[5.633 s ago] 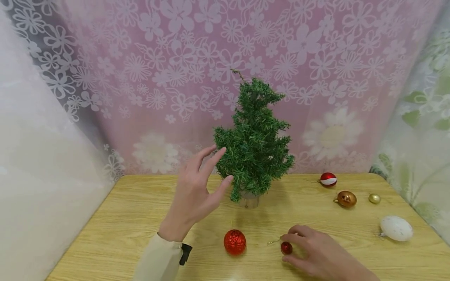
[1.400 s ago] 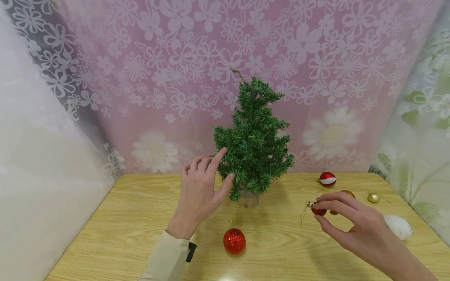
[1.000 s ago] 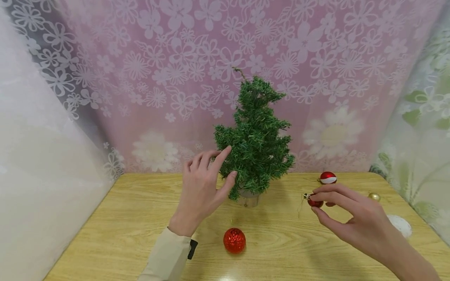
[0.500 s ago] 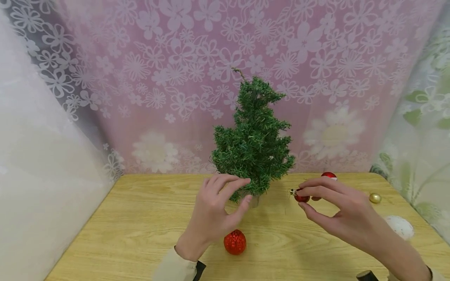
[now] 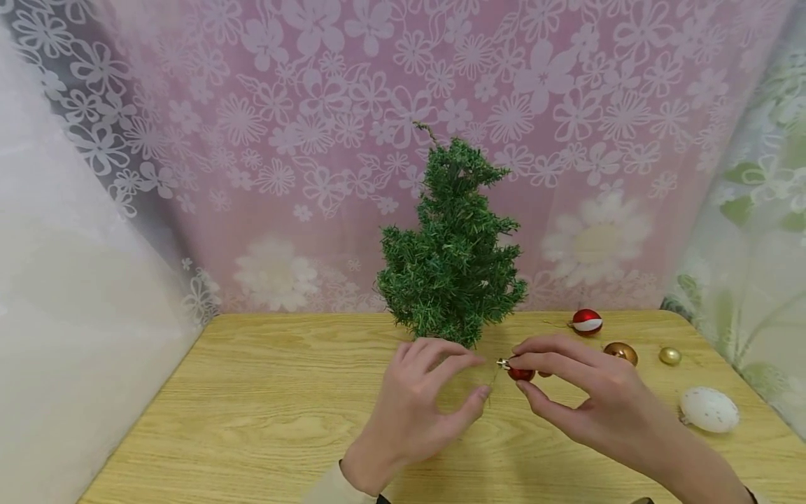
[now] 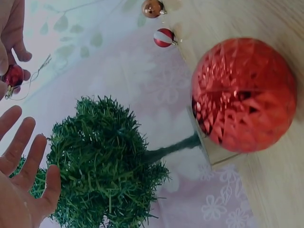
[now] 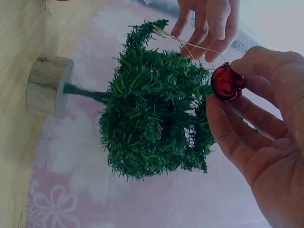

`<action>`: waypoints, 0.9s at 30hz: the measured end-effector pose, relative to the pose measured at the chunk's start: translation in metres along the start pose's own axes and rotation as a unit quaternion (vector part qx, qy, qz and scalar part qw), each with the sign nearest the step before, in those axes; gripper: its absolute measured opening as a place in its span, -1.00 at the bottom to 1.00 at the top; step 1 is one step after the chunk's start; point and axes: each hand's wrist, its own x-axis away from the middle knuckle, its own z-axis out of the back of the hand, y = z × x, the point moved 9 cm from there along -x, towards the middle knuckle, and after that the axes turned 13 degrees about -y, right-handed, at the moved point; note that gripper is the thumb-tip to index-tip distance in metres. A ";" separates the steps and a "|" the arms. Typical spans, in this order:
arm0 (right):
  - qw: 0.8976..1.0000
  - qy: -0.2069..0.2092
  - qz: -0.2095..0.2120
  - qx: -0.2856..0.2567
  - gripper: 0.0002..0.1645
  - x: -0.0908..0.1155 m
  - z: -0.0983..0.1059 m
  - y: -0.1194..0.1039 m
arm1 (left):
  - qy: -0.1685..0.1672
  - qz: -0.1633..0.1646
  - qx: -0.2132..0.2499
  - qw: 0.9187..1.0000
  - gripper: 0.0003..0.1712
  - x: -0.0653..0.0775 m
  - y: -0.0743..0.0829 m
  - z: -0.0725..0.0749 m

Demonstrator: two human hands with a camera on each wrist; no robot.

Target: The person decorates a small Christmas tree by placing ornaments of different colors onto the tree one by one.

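My right hand [image 5: 595, 395] pinches a small dark red bauble [image 5: 520, 374] between thumb and fingers. A thin gold string [image 7: 194, 46] hangs from the bauble's gold cap. Close to that string is my left hand [image 5: 418, 406], its fingers loosely spread and holding nothing. Behind both hands stands a small artificial Christmas tree [image 5: 453, 245], its round wooden base [image 7: 50, 88] seen in the right wrist view. A larger faceted red bauble [image 6: 244, 95] sits on the table in the left wrist view; in the head view the left hand hides it.
On the right of the wooden table [image 5: 252, 406] lie a red-and-white bauble [image 5: 587, 323], a bronze bauble [image 5: 621, 353], a small gold bauble [image 5: 670, 356] and a white speckled bauble [image 5: 709, 409]. A pink flowered curtain [image 5: 327, 140] hangs behind the tree.
My right hand picked up the small red bauble from the table and has carried it left toward the middle. My left hand has left the tree's side and moved right and down, toward the string.
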 end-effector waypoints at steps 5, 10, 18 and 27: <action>1.000 -0.011 0.000 0.001 -0.68 -0.001 -0.005 -0.003 | -0.009 0.009 -0.006 1.000 -0.79 0.001 0.002 -0.005; 1.000 -0.010 0.010 0.000 -0.69 -0.001 -0.008 -0.004 | -0.010 0.012 -0.015 1.000 -0.87 0.002 0.002 -0.008; 1.000 -0.012 0.000 0.006 -0.67 0.000 -0.009 -0.003 | 0.009 -0.001 -0.012 1.000 -0.96 0.001 0.004 -0.005; 0.999 -0.022 -0.008 -0.025 -0.73 0.003 -0.014 0.002 | 0.045 -0.007 -0.011 0.999 -0.95 0.005 -0.002 0.002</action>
